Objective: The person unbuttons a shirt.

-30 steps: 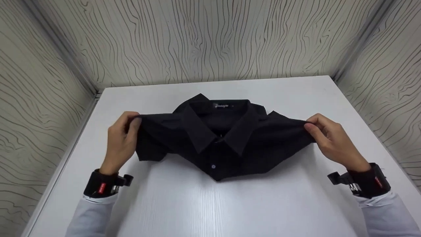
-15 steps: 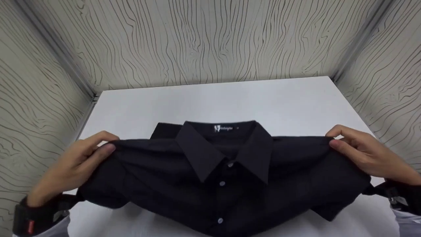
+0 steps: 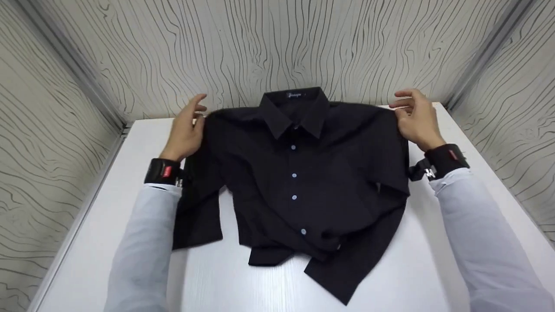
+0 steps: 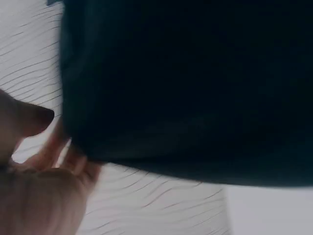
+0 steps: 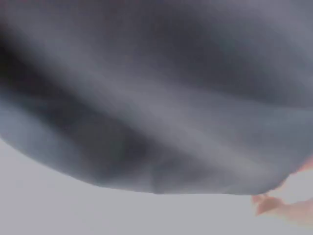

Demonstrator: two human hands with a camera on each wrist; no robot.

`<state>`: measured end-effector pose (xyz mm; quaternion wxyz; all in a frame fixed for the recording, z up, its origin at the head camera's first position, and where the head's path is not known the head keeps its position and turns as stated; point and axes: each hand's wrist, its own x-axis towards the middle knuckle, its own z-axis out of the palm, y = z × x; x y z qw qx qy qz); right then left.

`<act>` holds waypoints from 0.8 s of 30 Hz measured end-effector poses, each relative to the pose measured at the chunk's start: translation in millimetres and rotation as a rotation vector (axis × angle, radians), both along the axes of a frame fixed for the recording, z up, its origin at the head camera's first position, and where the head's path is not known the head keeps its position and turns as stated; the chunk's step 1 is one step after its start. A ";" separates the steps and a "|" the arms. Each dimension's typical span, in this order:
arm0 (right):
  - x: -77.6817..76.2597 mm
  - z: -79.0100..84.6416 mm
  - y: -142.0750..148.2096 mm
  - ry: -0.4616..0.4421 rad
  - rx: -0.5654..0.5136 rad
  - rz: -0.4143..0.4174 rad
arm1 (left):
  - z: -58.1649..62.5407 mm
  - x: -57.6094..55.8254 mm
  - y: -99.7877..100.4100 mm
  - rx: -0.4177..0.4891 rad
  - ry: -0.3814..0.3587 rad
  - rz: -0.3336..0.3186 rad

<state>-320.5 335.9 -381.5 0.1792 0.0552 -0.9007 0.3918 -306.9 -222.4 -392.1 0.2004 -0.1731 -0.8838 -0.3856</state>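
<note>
A black button-up shirt (image 3: 342, 173) is spread on the white table, collar toward the back wall and a row of pale buttons down its front. Its lower part is bunched, with one sleeve bent under the hem. My left hand (image 3: 186, 130) is at the shoulder on the left, fingers parted; in the left wrist view, the thumb (image 4: 36, 120) stands away from the cloth and the fingers reach its edge. At the opposite shoulder, my right hand (image 3: 416, 119) has loosely spread fingers beside the fabric. The right wrist view is blurred, showing mostly shirt cloth (image 5: 161, 122).
A wood-grain patterned wall (image 3: 243, 47) rises right behind the white table (image 3: 234, 290), with similar panels on both sides. Grey metal strips (image 3: 65, 56) run along the corners. Black camera bands (image 3: 446, 160) circle both wrists.
Both hands held the shirt by its shoulders, drew it toward me, then carried it away to the back of the table. Their fingers have now loosened from the cloth.
</note>
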 end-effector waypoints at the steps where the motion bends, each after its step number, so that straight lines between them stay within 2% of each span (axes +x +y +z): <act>1: -0.8 -7.3 -0.4 -0.012 0.004 0.005 | -9.2 0.0 2.1 -0.017 -0.032 -0.028; 3: 4.1 -21.0 1.6 -0.040 0.027 0.043 | -26.0 8.2 0.7 -0.080 -0.126 -0.068; 7: 35.7 -41.6 15.2 -0.088 0.132 0.078 | -47.7 42.0 -20.4 -0.220 -0.298 -0.110; 11: 80.8 -54.3 34.4 -0.109 0.221 0.017 | -58.7 86.7 -55.7 -0.277 -0.439 -0.053; 13: 103.5 -58.1 43.0 -0.167 0.239 0.010 | -63.5 110.7 -73.0 -0.283 -0.492 -0.012; 15: 124.6 -60.5 47.5 -0.284 0.235 0.049 | -68.6 133.8 -87.5 -0.278 -0.502 0.030; 17: 143.2 -62.9 46.6 -0.425 0.225 0.126 | -73.8 152.4 -97.1 -0.278 -0.476 0.061; 20: 167.1 -66.6 34.4 -0.598 0.207 0.222 | -80.9 169.9 -99.8 -0.262 -0.433 0.095; 22: 180.1 -70.0 21.7 -0.628 0.240 0.240 | -84.4 175.1 -94.5 -0.249 -0.450 0.114; 24: 190.4 -73.1 8.0 -0.608 0.286 0.238 | -87.5 176.9 -85.8 -0.234 -0.488 0.138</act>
